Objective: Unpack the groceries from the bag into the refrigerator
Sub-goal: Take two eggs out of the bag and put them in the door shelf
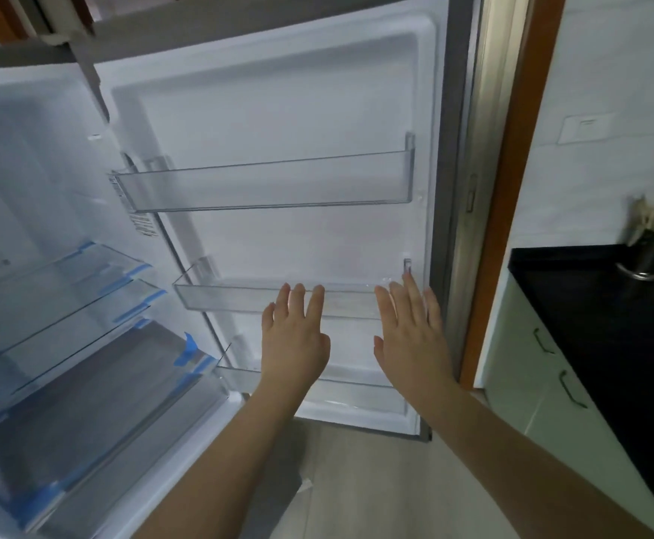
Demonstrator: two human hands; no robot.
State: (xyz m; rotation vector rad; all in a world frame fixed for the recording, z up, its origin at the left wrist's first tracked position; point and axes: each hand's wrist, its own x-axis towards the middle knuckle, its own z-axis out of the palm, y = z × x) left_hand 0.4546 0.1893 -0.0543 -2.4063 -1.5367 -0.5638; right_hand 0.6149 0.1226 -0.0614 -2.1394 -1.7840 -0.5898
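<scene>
Fridge interior (25, 188): stood open at my far left, white walls, lit from within.
Glass shelves (68, 289): two clear shelves stepped one above the other, with blue tape strips on their front edges.
Crisper drawer (95, 414): sat below the shelves, grey-looking cover, blue tape at its corners.
Sticker label (138, 215): on the edge of the door liner beside the upper bin; print too small for me to read.
Fridge door (278, 110): swung open and faced me, white inner liner.
Upper door bin (267, 184): clear plastic, spanned the width of the door.
Middle door bin (239, 297): clear plastic, lower on the door, partly behind my hands.
Lower door bin (356, 390): near the door's bottom edge, mostly hidden by my forearms.
Left hand (296, 340): fingers straight and slightly spread, palm toward the door, fingertips in front of the middle door bin's front wall; it held nothing. I could not tell whether it touched the bin.
Right hand (411, 336): fingers straight, palm toward the door, fingertips up by the right end of the middle door bin; it held nothing. Contact could not be judged.
Hands, relation: apart, side by side, a gap of door liner between them.
Groceries and bag: not in my view.
Floor (376, 480): pale, below the door.
Cabinet (543, 375): pale green fronts with dark handles, right of the door.
Countertop (609, 305): black, above the cabinet.
Metal utensil holder (648, 254): stood on the countertop at far right, blurred contents.
</scene>
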